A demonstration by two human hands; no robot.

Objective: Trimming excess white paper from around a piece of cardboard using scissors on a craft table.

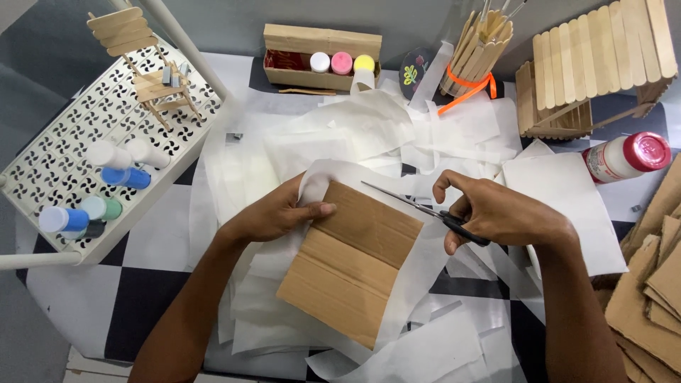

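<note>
A creased brown cardboard piece [351, 262] lies on a sheet of white paper [411, 284] in the middle of the table. My left hand [277, 213] pins the paper's folded edge against the cardboard's left side, thumb on top. In my right hand [496, 213] is a pair of black-handled scissors [425, 210], its blades pointing left over the cardboard's upper edge.
Loose white paper scraps [369, 135] cover the checkered table. A white perforated rack [92, 163] with paint bottles and a small stick chair stands at left. Behind are a box of paint jars [323, 60], a stick holder [475, 50], a stick house [596, 64]. A glue bottle [624, 156] and cardboard pieces [652, 284] lie at right.
</note>
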